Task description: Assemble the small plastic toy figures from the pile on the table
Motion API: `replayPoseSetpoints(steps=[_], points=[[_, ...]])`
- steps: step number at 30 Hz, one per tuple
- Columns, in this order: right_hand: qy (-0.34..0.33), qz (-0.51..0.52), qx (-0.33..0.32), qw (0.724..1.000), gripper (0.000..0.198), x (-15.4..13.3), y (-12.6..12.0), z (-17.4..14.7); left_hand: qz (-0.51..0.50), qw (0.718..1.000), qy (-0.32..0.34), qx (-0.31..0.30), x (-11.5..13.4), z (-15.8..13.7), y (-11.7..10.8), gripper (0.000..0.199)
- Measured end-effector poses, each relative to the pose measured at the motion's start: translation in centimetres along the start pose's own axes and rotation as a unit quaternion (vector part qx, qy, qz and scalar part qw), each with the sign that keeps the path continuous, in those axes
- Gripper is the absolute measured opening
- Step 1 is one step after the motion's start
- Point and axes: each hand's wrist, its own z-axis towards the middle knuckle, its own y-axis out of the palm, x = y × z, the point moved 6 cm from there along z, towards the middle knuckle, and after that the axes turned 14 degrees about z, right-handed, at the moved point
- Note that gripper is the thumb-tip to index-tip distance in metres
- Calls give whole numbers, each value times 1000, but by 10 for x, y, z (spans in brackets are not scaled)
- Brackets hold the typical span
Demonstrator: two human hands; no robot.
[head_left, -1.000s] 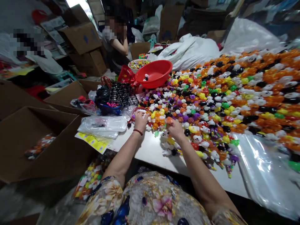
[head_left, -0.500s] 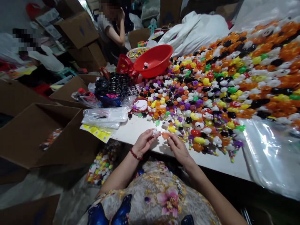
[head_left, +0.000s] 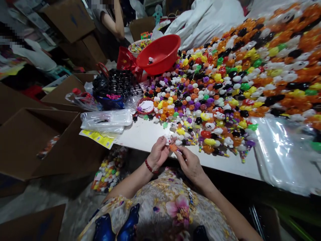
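Observation:
My left hand [head_left: 157, 154], with a red bead bracelet at the wrist, pinches a small white plastic toy head [head_left: 169, 139] over the table's front edge. In the fingers of my right hand [head_left: 190, 163] is an orange plastic toy piece [head_left: 173, 147] with a thin multicoloured stem. The two pieces are close together; whether they touch I cannot tell. Just beyond my hands, several white, yellow, black and orange toy heads [head_left: 210, 126] lie on the white table [head_left: 136, 135], some on colourful tubes.
A large heap of toy pieces [head_left: 250, 77] covers the table's right and back. Clear plastic bags [head_left: 278, 150] lie at right, more plastic bags [head_left: 107, 118] at left. Behind stands a red basin [head_left: 160, 55]. An open cardboard box [head_left: 62, 144] is at left; a person's arm [head_left: 112, 25] shows behind.
My right hand has brought the orange piece nearer the white toy head, and its coloured stem now shows. The whole view has shifted slightly.

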Motion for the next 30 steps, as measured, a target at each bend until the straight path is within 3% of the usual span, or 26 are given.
replayPoseSetpoints(steps=[7,12,18,23,30], points=[[1,-26,-8,1000,23,4,0,-4,-17,1000,-4,-19,-5,-1,8,48],[5,-31,19,999,29,8,-2,-7,13,1000,12,-23,-8,3,6,37],[27,-26,45,998,30,13,-8,-9,24,1000,17,-9,-10,3,-2,56],[24,-23,51,998,28,12,-10,-9,68,997,16,-19,-9,0,-1,47],[-19,-70,31,997,27,3,-15,-7,104,993,34,-40,-6,-3,3,57]])
